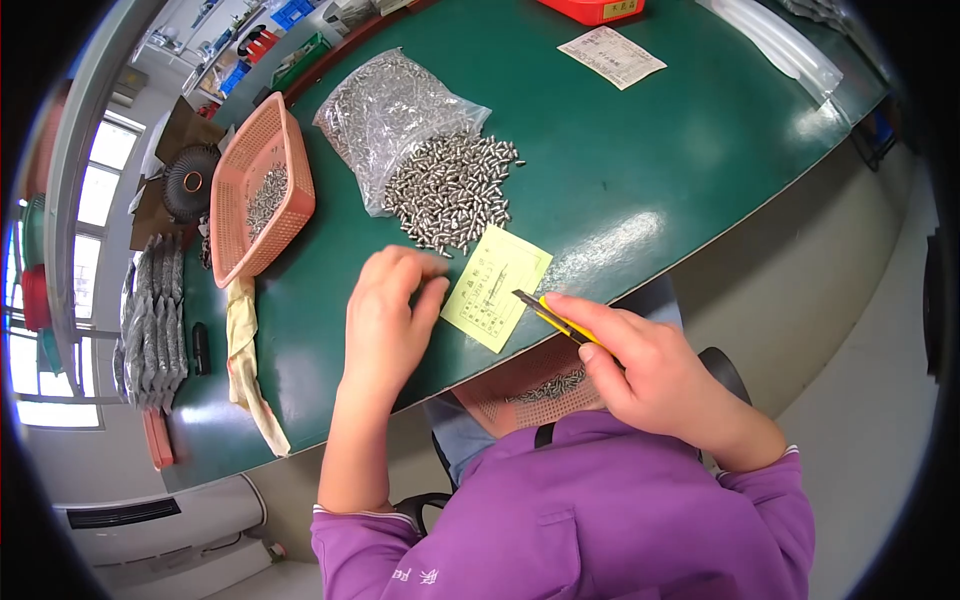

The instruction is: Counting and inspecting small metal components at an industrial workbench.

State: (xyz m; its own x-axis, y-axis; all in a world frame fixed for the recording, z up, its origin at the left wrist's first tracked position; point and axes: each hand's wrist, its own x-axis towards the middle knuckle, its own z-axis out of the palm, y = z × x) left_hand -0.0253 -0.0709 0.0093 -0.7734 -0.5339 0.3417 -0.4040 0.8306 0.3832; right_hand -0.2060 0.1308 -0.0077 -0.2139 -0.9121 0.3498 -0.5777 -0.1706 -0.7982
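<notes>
My right hand (640, 360) grips a yellow and black utility knife (565, 322), its dark tip pointing left over a yellow printed slip (510, 262). The slip lies tilted on the green table (640, 150), near its front edge. Just left of the slip is my left hand (385, 310), its fingers bent and the thumb apart from the slightly blurred index finger; I see nothing held in it. Beyond both hands, a heap of small metal pins (450, 190) spills from the mouth of a clear plastic bag (385, 105).
A pink basket (297, 205) with metal pieces stands left of the bag. Near it are a cloth strip (243, 350), a black marker (201, 348) and several filled bags (155, 320). Another pink basket (550, 410) rests below the table edge. A paper (612, 56) lies at the back.
</notes>
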